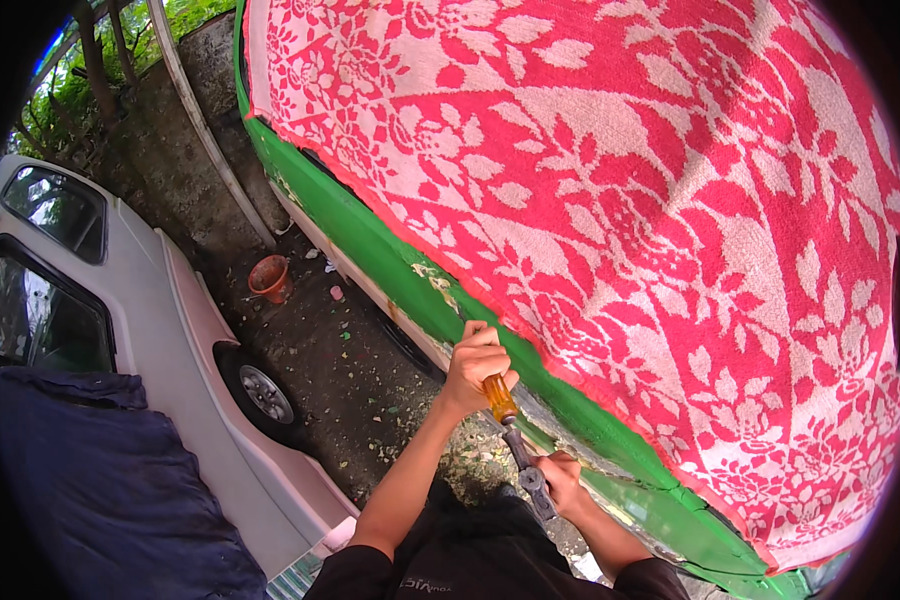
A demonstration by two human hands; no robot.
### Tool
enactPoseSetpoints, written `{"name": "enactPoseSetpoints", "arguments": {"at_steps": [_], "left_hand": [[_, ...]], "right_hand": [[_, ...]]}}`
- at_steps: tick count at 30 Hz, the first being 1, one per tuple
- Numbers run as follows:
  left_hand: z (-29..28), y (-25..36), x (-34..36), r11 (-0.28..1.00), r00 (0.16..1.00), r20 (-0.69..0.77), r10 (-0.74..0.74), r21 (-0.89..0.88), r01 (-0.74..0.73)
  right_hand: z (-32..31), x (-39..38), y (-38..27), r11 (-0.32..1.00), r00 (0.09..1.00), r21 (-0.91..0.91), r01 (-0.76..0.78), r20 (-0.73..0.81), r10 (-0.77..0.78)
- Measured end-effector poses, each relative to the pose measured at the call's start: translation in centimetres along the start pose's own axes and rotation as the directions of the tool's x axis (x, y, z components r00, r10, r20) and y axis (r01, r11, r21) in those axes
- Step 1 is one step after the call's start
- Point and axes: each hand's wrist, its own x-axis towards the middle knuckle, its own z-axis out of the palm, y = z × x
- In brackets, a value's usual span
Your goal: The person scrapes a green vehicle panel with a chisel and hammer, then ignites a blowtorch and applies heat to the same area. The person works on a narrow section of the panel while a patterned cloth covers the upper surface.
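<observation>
At the far left, a dark cloth point(120, 490) is draped over a pale car point(205, 430), by which a black-tyred wheel point(262, 393) is shown at its near corner. Farther right, an orange bucket point(270, 279) is set on the ground point(345, 400), which is strewn with small debris. At the lower middle, a tool point(516, 448) is held in front of the body, just beside green bodywork point(385, 260). Its amber handle point(500, 398) is gripped by the left hand point(475, 368), the fingers closed around the upper end, and its metal part is slanted down to the right. Next to that part, the right hand point(562, 482) is placed with its fingers curled; whether anything is clasped by them cannot be told. On the right, the bodywork, marked by worn patches, is partly covered by a red-and-white patterned towel point(630, 200).
</observation>
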Motion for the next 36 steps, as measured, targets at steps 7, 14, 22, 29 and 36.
{"name": "enactPoseSetpoints", "arguments": {"at_steps": [7,14,22,29,36], "left_hand": [[-0.1,-0.4,-0.2,0.999,0.999,0.012,-0.036,-0.025,0.036],[-0.6,-0.8,-0.1,1.0,1.0,-0.015,-0.008,-0.024,0.008],[-1.1,-0.6,0.3,0.995,1.0,-0.023,-0.014,-0.099,0.012],[-1.7,-1.4,-0.1,0.995,1.0,-0.006,-0.013,-0.102,0.012],[-2.2,-1.5,-0.2,0.991,1.0,-0.015,-0.014,-0.13,0.012]], "right_hand": [[-0.4,0.4,0.6,1.0,0.999,-0.03,0.001,0.044,0.0],[-0.4,1.1,-0.7,0.983,0.987,0.092,0.162,-0.02,-0.16],[0.1,2.1,-0.4,0.978,0.981,0.085,0.192,-0.055,-0.188],[0.2,1.6,-2.9,0.999,0.998,0.032,0.024,0.053,-0.026],[0.4,2.9,-2.4,0.977,0.981,-0.176,-0.118,0.13,0.142]]}}
